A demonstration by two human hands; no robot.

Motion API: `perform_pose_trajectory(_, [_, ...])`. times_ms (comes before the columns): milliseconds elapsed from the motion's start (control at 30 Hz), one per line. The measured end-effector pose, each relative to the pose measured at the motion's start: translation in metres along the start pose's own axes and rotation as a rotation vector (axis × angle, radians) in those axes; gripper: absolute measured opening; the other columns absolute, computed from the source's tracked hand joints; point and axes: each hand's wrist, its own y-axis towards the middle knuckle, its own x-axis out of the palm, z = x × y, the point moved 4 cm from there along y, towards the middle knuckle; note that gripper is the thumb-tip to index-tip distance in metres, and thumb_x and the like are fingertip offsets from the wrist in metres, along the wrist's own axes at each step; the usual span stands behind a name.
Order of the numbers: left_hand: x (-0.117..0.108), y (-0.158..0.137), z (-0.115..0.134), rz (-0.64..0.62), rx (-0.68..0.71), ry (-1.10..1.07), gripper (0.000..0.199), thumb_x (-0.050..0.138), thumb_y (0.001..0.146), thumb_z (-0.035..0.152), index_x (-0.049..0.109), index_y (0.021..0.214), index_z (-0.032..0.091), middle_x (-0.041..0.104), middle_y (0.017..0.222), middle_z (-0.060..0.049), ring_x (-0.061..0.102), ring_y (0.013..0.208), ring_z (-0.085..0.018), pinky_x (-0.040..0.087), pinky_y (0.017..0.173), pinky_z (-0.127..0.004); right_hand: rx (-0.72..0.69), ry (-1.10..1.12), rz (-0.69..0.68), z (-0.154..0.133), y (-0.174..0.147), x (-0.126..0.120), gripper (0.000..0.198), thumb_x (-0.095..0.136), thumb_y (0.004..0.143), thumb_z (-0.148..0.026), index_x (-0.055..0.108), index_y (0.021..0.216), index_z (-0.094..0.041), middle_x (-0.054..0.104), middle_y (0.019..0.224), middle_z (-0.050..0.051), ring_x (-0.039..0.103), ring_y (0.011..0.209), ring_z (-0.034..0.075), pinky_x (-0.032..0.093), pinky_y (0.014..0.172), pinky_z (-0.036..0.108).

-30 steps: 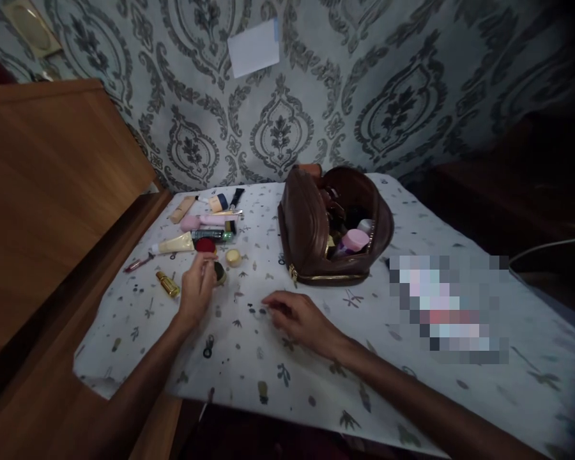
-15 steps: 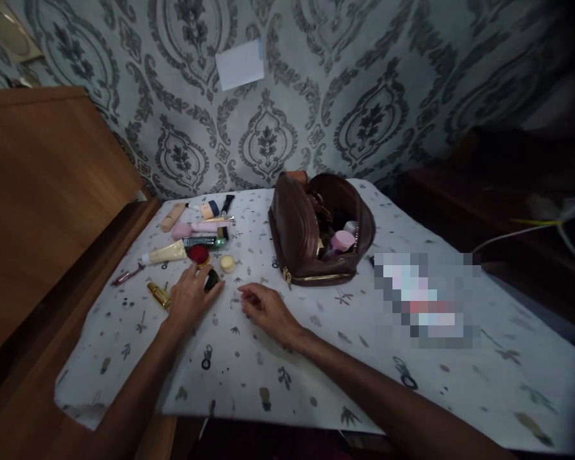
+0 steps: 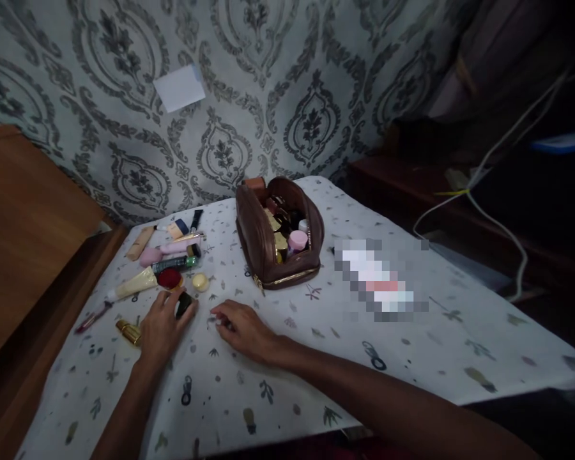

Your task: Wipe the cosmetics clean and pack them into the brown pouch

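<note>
My left hand [image 3: 164, 321] rests on the patterned cloth with thumb and fingers around a small dark round container [image 3: 184, 305]. Just beyond those fingers is a dark red round pot [image 3: 170, 278], and a small cream-coloured round pot [image 3: 200, 282] sits to its right. A gold tube [image 3: 129, 332] lies by the left wrist. My right hand [image 3: 243, 330] hovers at or just over the cloth, its fingers loosely bent, with nothing visible in them. Behind it stands a brown makeup bag [image 3: 253, 236], unzipped, with a pink-lidded jar [image 3: 298, 241] and other cosmetics inside.
A cream squeeze tube [image 3: 137, 284], a pink brush [image 3: 151, 257], a beige tube [image 3: 141, 243] and other cosmetics lie at the left of the table. A blurred-out item [image 3: 376, 276] lies right of the bag. Wooden furniture [image 3: 33, 236] borders the left side.
The camera view has swung to the right, so everything appears further left. Both hands keep nearly the same places on the cloth, the left still at the dark container.
</note>
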Motion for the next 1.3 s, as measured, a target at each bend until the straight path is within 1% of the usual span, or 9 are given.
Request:
perform_pose_trajectory(200, [-0.019,0.018,0.003,0.023,-0.013,0.039,0.041,0.038,0.098,0.047,0.063,0.117,0.019,0.063,0.105,-0.011,0.066,0.085,-0.027,0.048,0.061,-0.033,-0.027,-0.021,0.005,0.004,-0.001,0.003,0.031,0.055,0.083,-0.011,0.066,0.112,-0.013,0.068,0.099,0.008,0.062,0.083,0.018,0.05,0.081,0.03])
perform_pose_trajectory(400, [-0.029,0.08,0.011,0.04,0.035,-0.061,0.038,0.038,0.096,0.042,0.066,0.109,0.019,0.065,0.103,-0.01,0.063,0.089,-0.026,0.049,0.073,-0.034,-0.042,-0.024,0.003,0.004,-0.002,0.001,0.031,0.055,0.082,-0.01,0.066,0.111,-0.014,0.068,0.099,0.009,0.063,0.089,0.02,0.05,0.083,0.031])
perform_pose_trajectory(567, [-0.056,0.114,0.071,0.097,0.328,-0.37,0.04,0.038,0.096,0.034,0.06,0.125,0.016,0.064,0.103,-0.008,0.061,0.101,-0.022,0.046,0.091,-0.032,-0.063,-0.097,-0.015,0.002,-0.002,0.003,0.026,0.052,0.085,-0.012,0.068,0.105,-0.015,0.068,0.097,0.008,0.064,0.088,0.019,0.05,0.08,0.029])
perform_pose_trajectory(667, [-0.077,0.115,0.121,0.015,0.54,-0.306,0.042,0.036,0.097,0.03,0.059,0.13,0.02,0.061,0.096,-0.005,0.06,0.088,-0.019,0.046,0.085,-0.028,-0.058,-0.117,-0.046,0.004,-0.001,0.005,0.028,0.054,0.084,-0.012,0.069,0.107,-0.015,0.069,0.1,0.009,0.065,0.087,0.019,0.05,0.08,0.028])
perform_pose_trajectory(767, [-0.086,0.122,0.142,-0.042,0.612,-0.31,0.044,0.034,0.097,0.029,0.056,0.134,0.02,0.061,0.096,-0.005,0.059,0.087,-0.018,0.045,0.084,-0.028,-0.048,-0.084,-0.059,0.005,-0.001,0.004,0.03,0.053,0.084,-0.011,0.069,0.109,-0.014,0.069,0.103,0.009,0.066,0.091,0.02,0.05,0.084,0.029])
perform_pose_trajectory(900, [-0.068,0.157,0.11,-0.005,0.477,-0.327,0.042,0.037,0.095,0.028,0.056,0.129,0.016,0.065,0.109,-0.006,0.059,0.093,-0.02,0.045,0.091,-0.032,-0.057,-0.05,-0.05,0.006,-0.002,0.003,0.026,0.05,0.085,-0.009,0.068,0.103,-0.014,0.068,0.101,0.01,0.065,0.093,0.02,0.05,0.086,0.03])
perform_pose_trajectory(1067, [-0.024,0.186,0.044,-0.185,0.218,0.045,0.032,0.044,0.088,0.024,0.068,0.109,0.018,0.07,0.097,-0.01,0.063,0.09,-0.025,0.046,0.081,-0.033,-0.102,-0.004,-0.021,0.007,-0.003,0.004,0.026,0.049,0.086,-0.008,0.067,0.104,-0.015,0.067,0.101,0.009,0.065,0.091,0.019,0.051,0.084,0.029])
perform_pose_trajectory(1167, [-0.019,0.173,0.03,-0.204,0.213,0.048,0.031,0.043,0.091,0.031,0.069,0.103,0.019,0.072,0.097,-0.01,0.064,0.092,-0.026,0.046,0.08,-0.032,-0.095,0.004,-0.018,0.006,-0.003,0.004,0.027,0.048,0.086,-0.007,0.067,0.104,-0.014,0.067,0.1,0.009,0.065,0.093,0.019,0.051,0.086,0.03])
perform_pose_trajectory(1300, [-0.031,0.125,0.027,-0.191,0.241,-0.121,0.041,0.033,0.098,0.043,0.066,0.103,0.019,0.073,0.101,-0.009,0.065,0.092,-0.025,0.047,0.083,-0.033,-0.077,-0.002,-0.035,0.004,-0.004,0.003,0.025,0.049,0.087,-0.008,0.067,0.102,-0.015,0.067,0.1,0.008,0.064,0.091,0.019,0.05,0.085,0.029])
